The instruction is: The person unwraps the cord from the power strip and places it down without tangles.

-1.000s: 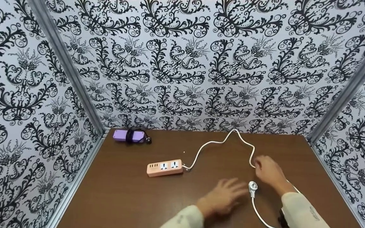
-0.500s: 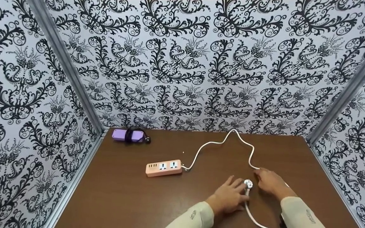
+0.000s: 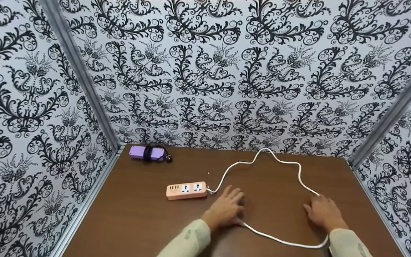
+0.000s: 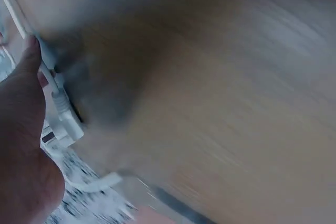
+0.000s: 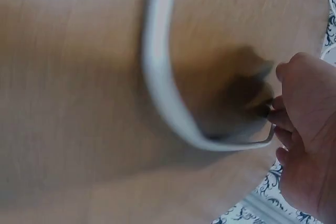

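My left hand (image 3: 224, 210) holds the cord (image 3: 287, 244) by its plug (image 4: 67, 125); my right hand (image 3: 323, 213) touches it, I can't tell if gripping. The strip (image 3: 186, 193) sits well in from the table's (image 3: 130, 214) left edge.

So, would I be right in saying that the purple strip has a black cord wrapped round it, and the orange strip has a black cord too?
Not quite: the orange strip has a white cord, as the head view shows. The purple strip does have a black cord wrapped round it.
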Demonstrator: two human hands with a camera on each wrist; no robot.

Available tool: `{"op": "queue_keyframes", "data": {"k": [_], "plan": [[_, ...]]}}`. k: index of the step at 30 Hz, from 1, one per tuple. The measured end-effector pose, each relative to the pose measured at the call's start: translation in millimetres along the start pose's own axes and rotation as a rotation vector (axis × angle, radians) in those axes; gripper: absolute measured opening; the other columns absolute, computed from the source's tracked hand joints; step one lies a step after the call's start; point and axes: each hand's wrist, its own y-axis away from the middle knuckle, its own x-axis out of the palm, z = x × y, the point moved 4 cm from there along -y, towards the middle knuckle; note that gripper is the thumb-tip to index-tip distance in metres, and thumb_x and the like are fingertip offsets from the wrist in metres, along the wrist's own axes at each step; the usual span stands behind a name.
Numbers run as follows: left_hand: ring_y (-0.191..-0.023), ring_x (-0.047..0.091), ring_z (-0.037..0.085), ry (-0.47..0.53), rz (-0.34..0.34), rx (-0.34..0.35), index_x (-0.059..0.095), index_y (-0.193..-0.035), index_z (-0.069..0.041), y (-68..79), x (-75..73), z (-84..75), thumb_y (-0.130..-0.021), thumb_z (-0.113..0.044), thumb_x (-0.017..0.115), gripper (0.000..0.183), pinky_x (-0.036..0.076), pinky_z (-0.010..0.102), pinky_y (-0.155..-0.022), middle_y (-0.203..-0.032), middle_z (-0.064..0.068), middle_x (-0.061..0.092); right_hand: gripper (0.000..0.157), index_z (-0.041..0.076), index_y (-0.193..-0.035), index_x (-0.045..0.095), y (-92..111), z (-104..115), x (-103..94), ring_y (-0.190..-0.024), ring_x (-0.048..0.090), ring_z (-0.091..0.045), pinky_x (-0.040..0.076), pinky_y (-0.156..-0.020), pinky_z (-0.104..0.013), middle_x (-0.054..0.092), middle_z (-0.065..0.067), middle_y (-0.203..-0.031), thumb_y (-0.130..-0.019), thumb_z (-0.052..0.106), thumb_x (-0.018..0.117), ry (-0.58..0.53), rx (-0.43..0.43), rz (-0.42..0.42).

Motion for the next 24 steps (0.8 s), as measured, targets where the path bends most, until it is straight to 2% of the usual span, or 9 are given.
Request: {"op": "queue_keyframes", "data": {"k": [3,5,9,14,16,20,24], "plan": [[-0.155,0.036,0.032,0.046,-0.048,-0.016,0.08,-0.094,-0.033,21.5,7.4,24.1,-0.084,-0.078,0.063,0.049,0.028,0.058,-0.126,-0.161,0.006,0.048,0.045,-0.012,-0.112,0.062,5,-12,4.8,-0.117,0.057,-0.055,0.044,-0.096,-0.071,0.064,-0.036,-0.116,-0.103,0.032,0.061,-0.008,0.048,0.015],[-0.157,0.033,0.035,0.09,-0.078,-0.053,0.08,-0.088,-0.032,36.1,11.9,39.5,-0.085,-0.076,0.064,0.047,0.026,0.061,-0.126,-0.164,0.009,0.045,0.052,-0.014,-0.116,0.06,7,-19,6.8,-0.118,0.055,-0.057,0.043,-0.095,-0.073,0.062,-0.038,-0.12,-0.106,0.036,0.056,-0.011,0.072,0.026],[-0.155,0.035,0.041,0.186,-0.129,-0.179,0.079,-0.083,-0.027,62.1,22.2,64.9,-0.086,-0.072,0.068,0.046,0.028,0.068,-0.122,-0.163,0.015,0.045,0.061,-0.018,-0.124,0.056,7,-25,5.3,-0.124,0.051,-0.06,0.041,-0.097,-0.074,0.058,-0.041,-0.127,-0.11,0.041,0.047,-0.026,0.084,0.041],[-0.15,0.041,0.044,0.244,-0.181,-0.337,0.076,-0.085,-0.022,88.5,40.2,88.1,-0.088,-0.064,0.069,0.043,0.032,0.079,-0.111,-0.157,0.012,0.053,0.069,-0.019,-0.13,0.056,9,-27,5.2,-0.129,0.049,-0.06,0.04,-0.102,-0.074,0.055,-0.041,-0.136,-0.11,0.046,0.045,-0.038,0.092,0.051],[-0.149,0.043,0.043,0.256,-0.18,-0.403,0.074,-0.085,-0.021,95.3,47.2,97.8,-0.089,-0.064,0.068,0.043,0.032,0.081,-0.109,-0.155,0.008,0.056,0.071,-0.016,-0.131,0.057,11,-26,5.8,-0.127,0.05,-0.06,0.04,-0.103,-0.073,0.056,-0.038,-0.137,-0.108,0.05,0.048,-0.032,0.091,0.041],[-0.148,0.045,0.038,0.274,-0.159,-0.513,0.072,-0.085,-0.02,102.7,54.3,116.2,-0.09,-0.064,0.067,0.045,0.031,0.082,-0.108,-0.146,0.003,0.063,0.07,-0.009,-0.125,0.063,9,-24,5.3,-0.114,0.054,-0.055,0.04,-0.097,-0.069,0.063,-0.03,-0.127,-0.102,0.056,0.056,0.019,0.065,-0.002],[-0.145,0.048,0.038,0.274,-0.163,-0.553,0.074,-0.085,-0.02,108.2,56.6,129.4,-0.09,-0.062,0.068,0.042,0.032,0.083,-0.107,-0.139,0.003,0.066,0.066,-0.005,-0.119,0.066,5,-21,3.1,-0.107,0.055,-0.05,0.04,-0.089,-0.063,0.066,-0.025,-0.118,-0.101,0.059,0.057,0.066,0.048,-0.007]]}}
